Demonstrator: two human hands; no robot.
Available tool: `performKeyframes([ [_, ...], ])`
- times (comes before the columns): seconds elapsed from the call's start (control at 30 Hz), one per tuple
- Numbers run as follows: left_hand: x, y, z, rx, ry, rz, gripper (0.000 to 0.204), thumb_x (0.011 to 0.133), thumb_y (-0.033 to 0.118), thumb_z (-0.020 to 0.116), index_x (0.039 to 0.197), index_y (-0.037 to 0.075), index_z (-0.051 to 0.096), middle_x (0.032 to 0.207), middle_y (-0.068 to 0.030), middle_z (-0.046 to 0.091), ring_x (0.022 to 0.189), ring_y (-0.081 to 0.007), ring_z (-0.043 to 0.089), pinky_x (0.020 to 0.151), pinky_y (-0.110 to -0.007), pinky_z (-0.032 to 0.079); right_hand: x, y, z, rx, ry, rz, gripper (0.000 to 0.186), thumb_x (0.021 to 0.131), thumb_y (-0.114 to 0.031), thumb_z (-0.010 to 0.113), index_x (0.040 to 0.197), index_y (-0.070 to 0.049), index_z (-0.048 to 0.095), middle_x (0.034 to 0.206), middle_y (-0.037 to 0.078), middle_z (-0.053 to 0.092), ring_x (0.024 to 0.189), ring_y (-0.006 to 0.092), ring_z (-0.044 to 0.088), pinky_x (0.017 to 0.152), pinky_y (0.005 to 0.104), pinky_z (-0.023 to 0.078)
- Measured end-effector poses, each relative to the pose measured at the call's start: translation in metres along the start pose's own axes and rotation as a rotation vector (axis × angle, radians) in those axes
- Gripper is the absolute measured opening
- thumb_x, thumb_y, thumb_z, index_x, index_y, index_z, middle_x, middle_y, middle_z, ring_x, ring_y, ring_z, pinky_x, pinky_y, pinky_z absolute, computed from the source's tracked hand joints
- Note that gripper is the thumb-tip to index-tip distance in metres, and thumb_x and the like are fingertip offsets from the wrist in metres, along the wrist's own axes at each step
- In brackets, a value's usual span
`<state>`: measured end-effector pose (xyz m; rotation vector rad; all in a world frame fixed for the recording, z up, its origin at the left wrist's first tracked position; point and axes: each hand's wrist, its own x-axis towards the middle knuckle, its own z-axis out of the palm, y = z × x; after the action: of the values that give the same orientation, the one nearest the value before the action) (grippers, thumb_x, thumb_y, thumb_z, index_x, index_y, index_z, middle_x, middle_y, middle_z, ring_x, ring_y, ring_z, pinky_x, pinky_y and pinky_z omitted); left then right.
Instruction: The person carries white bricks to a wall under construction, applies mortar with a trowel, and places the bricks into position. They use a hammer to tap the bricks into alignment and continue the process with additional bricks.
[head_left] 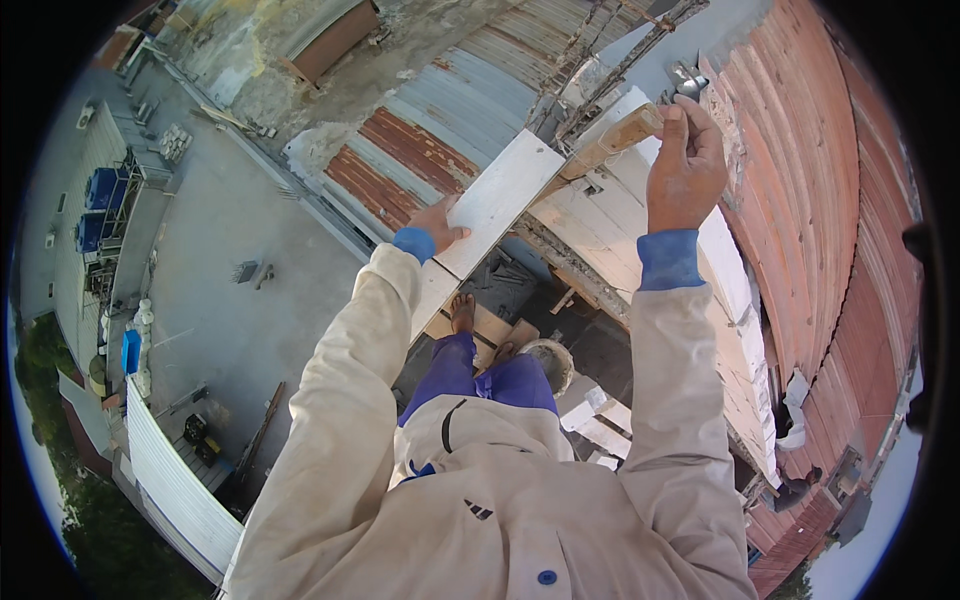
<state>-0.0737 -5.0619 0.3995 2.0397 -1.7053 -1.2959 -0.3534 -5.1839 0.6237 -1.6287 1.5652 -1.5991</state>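
Observation:
My left hand [437, 224] is at the outer edge of a long white block [505, 200] on top of a wall. Its thumb lies across the block's upper face, and the fingers curl along the far side. My right hand [688, 165] is raised at the upper right, thumb and fingertips pinched together beside the end of a wooden piece [615, 140]. What is between those fingertips is too small to make out. Just beyond them sits a shiny metal tool [685, 80], its kind unclear. Both arms wear beige sleeves with blue cuffs.
My bare feet are on wooden boards [490, 330] high above the ground, beside a mortar-crusted bucket [549, 362]. White block walls [600, 210] run to the right. Reddish metal roofing [790, 150] curves past them. Rusty sheet roofing [400, 160] and a concrete yard [240, 220] lie below.

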Motion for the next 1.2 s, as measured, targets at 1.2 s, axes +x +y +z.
performKeyframes([
  [1.2,-0.204,-0.056,0.001,-0.063,0.737,-0.143,0.056,0.094,0.027,0.071,0.144,0.010,0.054,0.141,-0.0193,0.061,0.131,-0.0402,0.055,0.117,-0.053,0.036,-0.251,0.036,-0.022,-0.173,-1.295,0.168,0.030,0.099,-0.024,0.067,0.118,-0.002,0.071,0.108,0.019,0.075,0.096,0.0305,0.075,0.085,0.0382,0.058],
])
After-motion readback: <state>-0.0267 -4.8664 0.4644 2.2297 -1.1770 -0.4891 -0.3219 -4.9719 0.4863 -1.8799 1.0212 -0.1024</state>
